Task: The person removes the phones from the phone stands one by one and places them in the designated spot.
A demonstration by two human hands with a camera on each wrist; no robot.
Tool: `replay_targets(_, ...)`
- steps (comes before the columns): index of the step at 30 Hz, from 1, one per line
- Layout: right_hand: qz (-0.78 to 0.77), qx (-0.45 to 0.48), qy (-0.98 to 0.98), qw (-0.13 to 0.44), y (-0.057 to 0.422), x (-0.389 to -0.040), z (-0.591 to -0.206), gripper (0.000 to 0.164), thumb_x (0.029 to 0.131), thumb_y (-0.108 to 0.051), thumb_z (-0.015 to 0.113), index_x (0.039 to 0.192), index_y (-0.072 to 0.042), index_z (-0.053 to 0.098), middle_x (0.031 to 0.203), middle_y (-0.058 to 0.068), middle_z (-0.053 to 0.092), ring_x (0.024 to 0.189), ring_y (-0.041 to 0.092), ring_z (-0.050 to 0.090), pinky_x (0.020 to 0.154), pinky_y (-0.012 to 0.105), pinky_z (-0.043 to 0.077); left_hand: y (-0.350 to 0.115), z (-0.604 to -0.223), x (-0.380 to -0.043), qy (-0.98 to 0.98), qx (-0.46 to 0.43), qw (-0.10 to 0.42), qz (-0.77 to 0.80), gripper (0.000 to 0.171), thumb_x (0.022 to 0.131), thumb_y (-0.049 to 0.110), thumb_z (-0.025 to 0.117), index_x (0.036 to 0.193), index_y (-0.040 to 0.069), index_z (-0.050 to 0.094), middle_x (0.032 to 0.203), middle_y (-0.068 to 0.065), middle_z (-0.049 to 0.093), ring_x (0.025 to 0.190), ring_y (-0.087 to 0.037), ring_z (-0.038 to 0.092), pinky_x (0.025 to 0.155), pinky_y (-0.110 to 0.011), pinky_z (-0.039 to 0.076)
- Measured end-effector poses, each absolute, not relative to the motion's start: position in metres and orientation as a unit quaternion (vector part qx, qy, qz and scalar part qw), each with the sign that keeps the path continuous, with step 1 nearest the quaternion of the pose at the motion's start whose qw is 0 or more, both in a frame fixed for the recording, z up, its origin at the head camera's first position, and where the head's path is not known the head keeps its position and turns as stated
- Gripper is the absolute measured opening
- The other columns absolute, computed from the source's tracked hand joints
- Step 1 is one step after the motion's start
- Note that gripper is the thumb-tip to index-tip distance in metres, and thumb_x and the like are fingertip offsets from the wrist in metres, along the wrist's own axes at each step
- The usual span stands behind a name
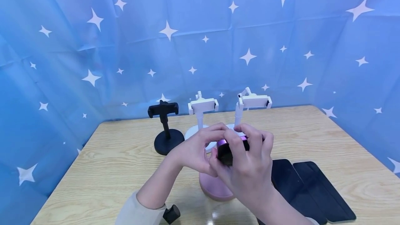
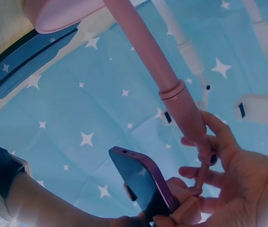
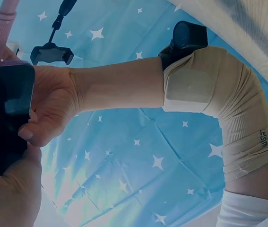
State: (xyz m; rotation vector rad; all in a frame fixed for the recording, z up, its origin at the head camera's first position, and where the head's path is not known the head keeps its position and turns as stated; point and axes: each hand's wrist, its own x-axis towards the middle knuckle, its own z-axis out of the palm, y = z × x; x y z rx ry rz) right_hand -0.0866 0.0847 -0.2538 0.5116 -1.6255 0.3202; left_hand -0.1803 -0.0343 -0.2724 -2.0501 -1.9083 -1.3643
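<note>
My right hand [image 1: 251, 164] holds a dark-screened smartphone [image 2: 141, 179] with a purple edge, fingers over its top and thumb along its near side. The phone sits at the clamp [image 2: 188, 210] of a pink phone stand [image 2: 143, 52], whose round base [image 1: 215, 186] rests on the table below the hands. My left hand [image 1: 198, 148] curls its fingers round the stand's upper joint and clamp, as the left wrist view shows. In the right wrist view the phone covers part of the left hand [image 3: 53, 104] and most of the clamp.
Behind the hands stand a black phone stand [image 1: 168, 141] and two white phone stands [image 1: 203, 106], with horizontal clamps. Two dark flat phones [image 1: 325, 190] lie side by side at the right of the wooden table [image 1: 125, 152]. A blue star-patterned curtain [image 1: 200, 51] hangs behind.
</note>
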Motion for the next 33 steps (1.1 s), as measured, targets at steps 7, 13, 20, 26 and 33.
replay_targets(7,0.149,0.235,-0.718,0.638,0.086,-0.086,-0.251,0.025,0.082,-0.023,0.05,0.086,0.001,0.053,0.084,0.022,0.05,0.079,0.032,0.047,0.06,0.043,0.024,-0.033,-0.27,-0.182,-0.613,-0.671,0.008,-0.417,0.055,0.061,0.01,0.065,0.114,0.006,0.05,0.111,-0.007,0.054,0.104,-0.013,0.048,0.089,-0.025,0.044)
replay_targets(13,0.163,0.237,-0.729,0.621,0.088,-0.085,-0.25,0.026,0.083,-0.024,0.048,0.087,0.0,0.055,0.086,0.021,0.05,0.079,0.033,0.048,0.061,0.043,0.026,-0.033,-0.269,-0.183,-0.606,-0.673,-0.034,-0.423,0.059,0.061,0.007,0.066,0.117,0.005,0.047,0.118,-0.009,0.052,0.109,-0.014,0.047,0.092,-0.027,0.043)
replay_targets(20,0.199,0.266,-0.747,0.576,0.094,-0.081,-0.251,0.027,0.085,-0.026,0.044,0.088,-0.002,0.056,0.092,0.019,0.05,0.083,0.031,0.049,0.063,0.039,0.025,-0.036,-0.267,-0.183,-0.59,-0.68,-0.068,-0.431,0.056,0.067,0.006,0.067,0.12,0.002,0.047,0.121,-0.012,0.05,0.111,-0.015,0.046,0.093,-0.029,0.044)
replay_targets(26,0.22,0.283,-0.747,0.56,0.097,-0.079,-0.249,0.029,0.085,-0.027,0.046,0.089,-0.001,0.058,0.094,0.02,0.051,0.084,0.031,0.049,0.064,0.038,0.025,-0.035,-0.267,-0.185,-0.592,-0.682,-0.066,-0.425,0.051,0.07,0.009,0.068,0.116,0.004,0.049,0.111,-0.008,0.052,0.098,-0.011,0.046,0.082,-0.026,0.047)
replay_targets(33,0.237,0.299,-0.741,0.553,0.1,-0.079,-0.249,0.033,0.086,-0.031,0.048,0.093,0.0,0.059,0.095,0.021,0.05,0.082,0.032,0.044,0.064,0.037,0.024,-0.035,-0.268,-0.186,-0.603,-0.683,-0.045,-0.41,0.049,0.071,0.011,0.069,0.116,0.006,0.049,0.103,-0.002,0.052,0.084,-0.005,0.045,0.07,-0.023,0.047)
